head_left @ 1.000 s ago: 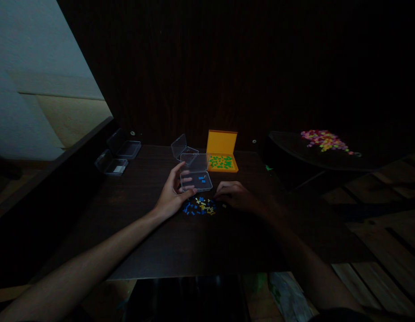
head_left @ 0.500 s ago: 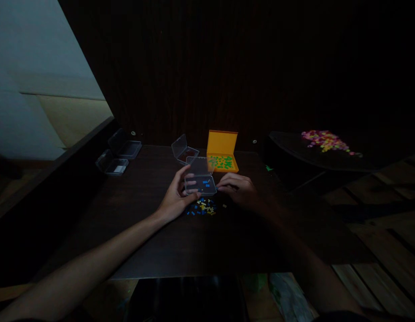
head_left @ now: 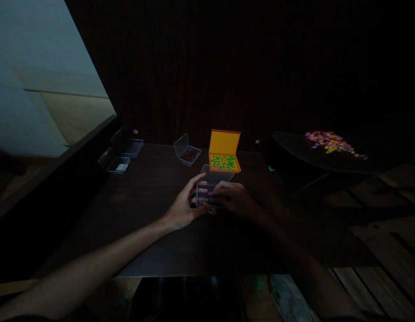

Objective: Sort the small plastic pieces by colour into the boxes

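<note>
A small clear plastic box (head_left: 212,176) with its lid up stands in the middle of the dark table (head_left: 154,232). My left hand (head_left: 187,205) curls round its left side, fingers on the box. My right hand (head_left: 232,199) lies over its front right part, fingers bent down onto it and over the small blue and yellow pieces (head_left: 212,212), which are mostly hidden. What the right fingers pinch, if anything, is hidden.
Behind stands an open orange box (head_left: 224,152) with green pieces, and left of it an open clear box (head_left: 187,151) with dark red pieces. Two more clear boxes (head_left: 118,154) sit at the table's left edge. A heap of pink and yellow pieces (head_left: 328,141) lies on a side surface.
The clear box has shifted right and toward me, now over the pile of pieces. My right hand has moved left onto it, and the left hand followed.
</note>
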A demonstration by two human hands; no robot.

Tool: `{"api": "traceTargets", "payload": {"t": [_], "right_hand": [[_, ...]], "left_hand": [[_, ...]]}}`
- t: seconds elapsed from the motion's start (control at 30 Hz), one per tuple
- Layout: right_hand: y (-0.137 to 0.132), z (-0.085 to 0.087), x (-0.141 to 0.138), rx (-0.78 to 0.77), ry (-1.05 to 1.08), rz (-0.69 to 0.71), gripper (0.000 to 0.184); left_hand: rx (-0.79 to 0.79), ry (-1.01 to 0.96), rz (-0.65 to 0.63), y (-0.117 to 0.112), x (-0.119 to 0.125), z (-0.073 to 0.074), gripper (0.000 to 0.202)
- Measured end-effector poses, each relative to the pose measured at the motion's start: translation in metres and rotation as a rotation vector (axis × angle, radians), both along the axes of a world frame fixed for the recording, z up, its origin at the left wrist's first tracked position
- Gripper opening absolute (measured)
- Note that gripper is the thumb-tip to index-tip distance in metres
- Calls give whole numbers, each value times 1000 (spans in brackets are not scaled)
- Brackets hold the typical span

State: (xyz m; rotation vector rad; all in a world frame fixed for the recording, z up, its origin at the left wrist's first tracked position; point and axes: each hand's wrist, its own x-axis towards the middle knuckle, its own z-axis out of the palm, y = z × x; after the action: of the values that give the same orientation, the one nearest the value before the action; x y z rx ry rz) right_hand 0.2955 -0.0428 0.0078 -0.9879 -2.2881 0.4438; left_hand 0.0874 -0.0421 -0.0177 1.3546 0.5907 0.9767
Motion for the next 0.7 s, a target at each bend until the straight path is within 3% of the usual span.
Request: {"api": "traceTargets", "payload": {"t": [0.13,0.33,0.47,0.7], "right_hand": [[0,8,4,2,85,-30,19],[-2,14,7,45,134,-133,14],[0,7,7,-26,6,-61,9],[6,-13,8,-152,-162,-82,5]], "left_hand": [[-4,8,33,3,-2,4,81],[31,34,188,15,-7,9,81],[19,30,315,25,-13,8,86],[8,47,389,29,-15,11,86]]}}
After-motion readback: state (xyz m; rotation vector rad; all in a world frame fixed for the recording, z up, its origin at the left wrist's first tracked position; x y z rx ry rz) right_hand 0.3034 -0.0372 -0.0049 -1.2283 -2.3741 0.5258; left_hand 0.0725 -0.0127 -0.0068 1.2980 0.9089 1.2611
